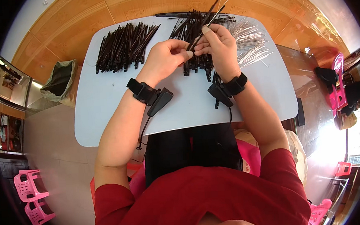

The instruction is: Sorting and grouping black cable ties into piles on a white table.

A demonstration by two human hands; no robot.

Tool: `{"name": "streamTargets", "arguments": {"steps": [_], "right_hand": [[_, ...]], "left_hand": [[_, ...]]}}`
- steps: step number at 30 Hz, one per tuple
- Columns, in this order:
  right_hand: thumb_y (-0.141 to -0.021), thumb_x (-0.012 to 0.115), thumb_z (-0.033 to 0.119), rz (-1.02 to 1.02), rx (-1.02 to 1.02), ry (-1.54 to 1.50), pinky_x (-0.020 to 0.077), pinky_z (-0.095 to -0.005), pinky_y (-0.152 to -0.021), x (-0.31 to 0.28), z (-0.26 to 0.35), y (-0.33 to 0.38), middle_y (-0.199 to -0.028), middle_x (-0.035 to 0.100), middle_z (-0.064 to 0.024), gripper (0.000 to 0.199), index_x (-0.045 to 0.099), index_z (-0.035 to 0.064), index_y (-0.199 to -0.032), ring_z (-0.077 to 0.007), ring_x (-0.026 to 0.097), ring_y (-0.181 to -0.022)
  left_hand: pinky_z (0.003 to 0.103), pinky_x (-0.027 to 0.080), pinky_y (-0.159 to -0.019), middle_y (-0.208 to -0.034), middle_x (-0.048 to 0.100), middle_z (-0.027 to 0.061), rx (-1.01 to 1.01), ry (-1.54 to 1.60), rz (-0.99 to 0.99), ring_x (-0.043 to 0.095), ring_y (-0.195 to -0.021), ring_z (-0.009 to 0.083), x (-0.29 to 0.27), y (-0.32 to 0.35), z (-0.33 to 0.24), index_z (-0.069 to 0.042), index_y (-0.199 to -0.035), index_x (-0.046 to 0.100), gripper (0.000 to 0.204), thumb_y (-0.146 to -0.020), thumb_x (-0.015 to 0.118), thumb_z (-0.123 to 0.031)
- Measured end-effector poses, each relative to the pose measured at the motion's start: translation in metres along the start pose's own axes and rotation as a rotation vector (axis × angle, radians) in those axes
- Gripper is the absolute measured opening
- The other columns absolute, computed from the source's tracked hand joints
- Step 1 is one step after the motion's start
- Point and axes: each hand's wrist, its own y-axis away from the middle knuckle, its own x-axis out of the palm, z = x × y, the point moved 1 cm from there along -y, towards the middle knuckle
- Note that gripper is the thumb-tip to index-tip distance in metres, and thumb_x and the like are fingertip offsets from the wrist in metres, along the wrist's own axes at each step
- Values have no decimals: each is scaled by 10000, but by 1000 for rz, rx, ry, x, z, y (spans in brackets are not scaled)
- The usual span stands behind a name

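Note:
Over the far half of a pale table (pixel 110 112), my two hands meet on a dark thin stick (pixel 213 5). My left hand (pixel 164 59) pinches its lower end between thumb and fingers. Higher up, my right hand (pixel 223 50) closes round it, together with a slim silvery wire (pixel 222 6) that sticks out beside it. Beneath my hands lies a loose pile of dark sticks (pixel 193 23), partly hidden by them. To its right spreads a heap of silvery wires (pixel 252 42). A neater bundle of dark, knob-ended sticks (pixel 122 48) rests left of my left hand.
A tiled orange wall (pixel 148 5) stands behind the table. An open bag (pixel 60 80) is on the floor at the left. Pink chairs (pixel 28 185) stand farther left, another (pixel 338 86) at the right. Black wrist devices (pixel 159 100) trail cables across the table's near edge.

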Motion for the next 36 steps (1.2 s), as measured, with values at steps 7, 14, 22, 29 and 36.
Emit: {"name": "streamTargets", "arguments": {"steps": [7,14,22,29,36], "right_hand": [[-976,586,193,49,-26,35,563,-256,-615,-1,0,-1,-881,672,-141,453,438,-51,-1328,-140,639,-680],[-977,582,180,97,-3,87,565,-259,-614,-2,-1,-1,-881,671,-145,486,415,-48,-1372,-137,636,-674],[-971,582,161,111,6,104,558,-252,-600,-2,0,-1,-878,670,-139,416,481,-50,-1315,-130,634,-672],[-971,575,147,113,21,95,555,-246,-595,-2,-1,-1,-878,667,-129,359,524,-49,-1267,-124,632,-674],[-966,579,144,133,23,110,556,-244,-598,-1,-2,-1,-888,669,-118,344,544,-40,-1254,-119,631,-677]], "left_hand": [[263,513,-673,-833,703,68,109,-162,-211,641,-724,127,-53,-9,-5,7,-1081,687,300,-833,716,-159],[364,527,-796,-944,726,119,-80,-694,-605,679,-876,274,-115,-11,11,-53,-1107,693,325,-816,710,-198],[398,521,-851,-1008,699,128,-52,-1025,-540,655,-951,309,-108,-13,28,-62,-966,732,197,-820,699,-189],[384,518,-812,-986,699,118,103,-862,-123,661,-930,292,-48,-13,12,-67,-1021,712,248,-794,723,-168],[358,517,-794,-919,694,113,-182,-729,98,663,-868,264,-38,-11,15,-42,-1075,680,331,-764,738,-139]]}}
